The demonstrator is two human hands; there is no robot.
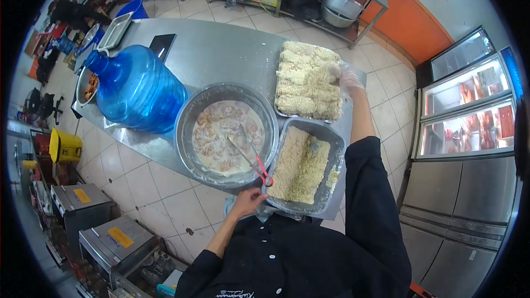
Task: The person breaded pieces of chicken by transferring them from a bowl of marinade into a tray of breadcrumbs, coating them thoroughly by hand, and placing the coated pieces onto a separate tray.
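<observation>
My right hand (349, 77), in a clear plastic glove, is at the right edge of a metal tray (282, 114). Its fingers touch the breaded pieces (308, 78) laid in rows there; whether they grip one is blurred. My bare left hand (247, 203) holds the near left corner of a grey rectangular tub (340, 145). Crumb coating (296, 165) lies in that tub, pale on one side and greener on the other. To its left stands a round metal bowl (182, 145) of raw meat pieces in milky batter (223, 132). Red-handled tongs (261, 169) lean in the bowl, handles over its rim.
A large blue water bottle (140, 91) stands left of the bowl on the steel table (223, 49). Beyond it are a dark flat device (163, 45) and a pot (85, 85) of browned food. A glass-door fridge (466, 111) stands right. Another person (74, 12) bends far left.
</observation>
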